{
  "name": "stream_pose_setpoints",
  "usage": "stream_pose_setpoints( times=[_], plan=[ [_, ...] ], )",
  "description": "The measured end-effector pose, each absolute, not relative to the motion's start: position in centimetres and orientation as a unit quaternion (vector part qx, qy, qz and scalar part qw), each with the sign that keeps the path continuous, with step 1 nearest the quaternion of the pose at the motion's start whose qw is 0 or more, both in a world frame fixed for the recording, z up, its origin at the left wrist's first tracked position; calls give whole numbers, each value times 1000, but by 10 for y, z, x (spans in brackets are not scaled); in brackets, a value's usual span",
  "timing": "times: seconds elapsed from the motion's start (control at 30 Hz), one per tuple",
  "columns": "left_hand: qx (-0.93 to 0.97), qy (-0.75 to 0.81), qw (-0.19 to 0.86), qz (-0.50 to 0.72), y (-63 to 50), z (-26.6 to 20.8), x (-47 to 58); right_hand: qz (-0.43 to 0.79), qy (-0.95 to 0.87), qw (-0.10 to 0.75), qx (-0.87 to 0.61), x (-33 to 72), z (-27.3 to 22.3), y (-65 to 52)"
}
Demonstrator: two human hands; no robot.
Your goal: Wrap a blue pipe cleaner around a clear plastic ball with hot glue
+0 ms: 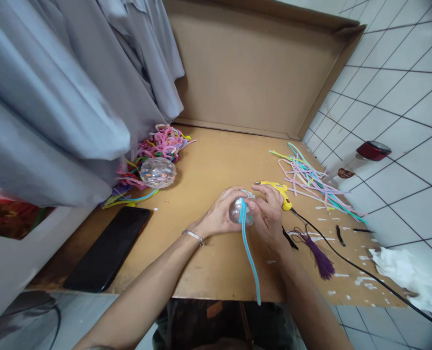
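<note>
A small clear ball (234, 212) rests in my left hand (218, 210), whose fingers curl around its left and far sides. Against the ball lies a light blue pipe cleaner (250, 260); part of it is doubled on the surface, and its long tail hangs toward the table's front edge. My right hand (268, 216) is closed at the ball's right side, thumb pressing at the blue pipe cleaner. The right fingertips are partly hidden. Just beyond that hand is a yellow glue gun (285, 195), lying on the table with its cord running right.
Pink and multicoloured pipe cleaners (164, 141) are heaped at left, beside a larger clear faceted ball (158, 172). A black phone (108, 248) lies nearer. Loose pipe cleaners (310, 177), a purple tassel (319, 255), a red-lidded jar (373, 150) and white tissue (407, 277) occupy the right.
</note>
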State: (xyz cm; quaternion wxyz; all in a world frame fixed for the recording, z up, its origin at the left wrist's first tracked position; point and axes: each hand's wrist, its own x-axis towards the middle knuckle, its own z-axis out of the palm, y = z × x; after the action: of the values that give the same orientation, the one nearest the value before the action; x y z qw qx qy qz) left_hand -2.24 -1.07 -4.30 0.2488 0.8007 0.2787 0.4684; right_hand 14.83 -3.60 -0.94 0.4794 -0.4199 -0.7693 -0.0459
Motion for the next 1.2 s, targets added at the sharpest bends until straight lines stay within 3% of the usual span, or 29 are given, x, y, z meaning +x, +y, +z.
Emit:
stream_pose_setpoints(
  times=[0.17, 0.4, 0.6, 0.87, 1.0, 1.2],
  plan=[
    [799, 268, 255, 474, -10, -45, -23, -3, -763, 490, -420, 149, -10, -37],
    [802, 271, 272, 458, -13, -41, -23, 169, -672, 576, -433, 154, -9, -35],
    [838, 239, 227, 435, -15, -36, -23, 137, -711, 505, -471, 154, -13, -30],
    [841, 228, 222, 438, -14, -35, -24, 190, -684, 526, -468, 155, -14, -27],
    [808, 238, 283, 459, -15, -38, -21, 217, -683, 525, -460, 157, -14, -24],
    [564, 269, 528, 575, -13, -32, -22, 302, -604, 581, -455, 164, -22, -15]
  ],
)
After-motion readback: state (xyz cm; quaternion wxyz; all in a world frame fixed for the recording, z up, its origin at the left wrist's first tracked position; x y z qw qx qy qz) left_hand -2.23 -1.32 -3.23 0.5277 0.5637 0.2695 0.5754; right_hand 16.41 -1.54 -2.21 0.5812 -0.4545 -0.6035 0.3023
